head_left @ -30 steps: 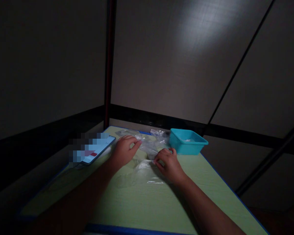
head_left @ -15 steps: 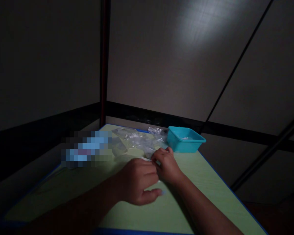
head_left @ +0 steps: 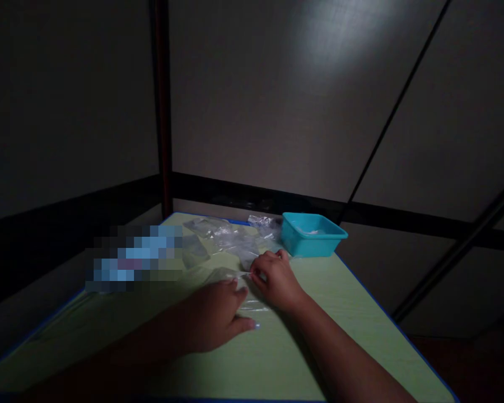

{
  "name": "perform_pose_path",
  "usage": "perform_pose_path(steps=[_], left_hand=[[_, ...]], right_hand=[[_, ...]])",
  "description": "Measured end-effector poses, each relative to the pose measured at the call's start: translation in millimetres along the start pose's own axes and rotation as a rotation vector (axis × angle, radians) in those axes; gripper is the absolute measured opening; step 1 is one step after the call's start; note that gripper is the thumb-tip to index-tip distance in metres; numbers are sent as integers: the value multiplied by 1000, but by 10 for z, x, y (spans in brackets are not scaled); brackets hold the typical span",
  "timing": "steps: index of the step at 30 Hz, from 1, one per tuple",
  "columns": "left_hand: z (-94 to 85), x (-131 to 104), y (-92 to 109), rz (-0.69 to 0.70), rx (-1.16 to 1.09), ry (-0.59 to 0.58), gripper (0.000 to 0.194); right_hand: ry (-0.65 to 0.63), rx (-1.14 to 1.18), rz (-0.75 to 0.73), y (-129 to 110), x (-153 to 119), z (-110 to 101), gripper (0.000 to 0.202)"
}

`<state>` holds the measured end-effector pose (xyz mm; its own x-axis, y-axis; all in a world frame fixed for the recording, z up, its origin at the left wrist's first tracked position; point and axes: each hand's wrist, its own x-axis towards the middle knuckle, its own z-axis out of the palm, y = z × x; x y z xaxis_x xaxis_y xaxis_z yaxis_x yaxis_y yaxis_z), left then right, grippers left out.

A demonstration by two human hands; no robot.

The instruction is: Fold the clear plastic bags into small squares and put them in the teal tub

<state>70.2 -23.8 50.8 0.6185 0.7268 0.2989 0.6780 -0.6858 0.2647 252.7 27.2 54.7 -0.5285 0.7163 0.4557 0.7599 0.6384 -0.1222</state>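
A thin clear plastic bag lies on the pale green tabletop, partly covered by my hands. My right hand pinches the edge of this bag between thumb and fingertips. Beside it on the left, my left hand is open, its thumb stretched out and its fingers reaching over the bag. Whether the left fingertips press on the plastic cannot be made out. More clear plastic bags lie crumpled just beyond both hands.
A turquoise plastic basket stands at the table's far right edge, with something pale inside. A blurred-out blue item lies on the left. The green table has a blue edge, and panelled walls rise behind it.
My left hand has moved left, away from the right hand, and its fingers have spread. A stretched bag edge now shows at my right fingertips. The view has shifted slightly.
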Motion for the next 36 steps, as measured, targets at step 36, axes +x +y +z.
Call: perform_pose_path(steps=[36], left_hand=[[-44, -257, 146, -177, 515, 176, 30]], right_hand=[[-197, 173, -161, -50, -156, -225, 10]])
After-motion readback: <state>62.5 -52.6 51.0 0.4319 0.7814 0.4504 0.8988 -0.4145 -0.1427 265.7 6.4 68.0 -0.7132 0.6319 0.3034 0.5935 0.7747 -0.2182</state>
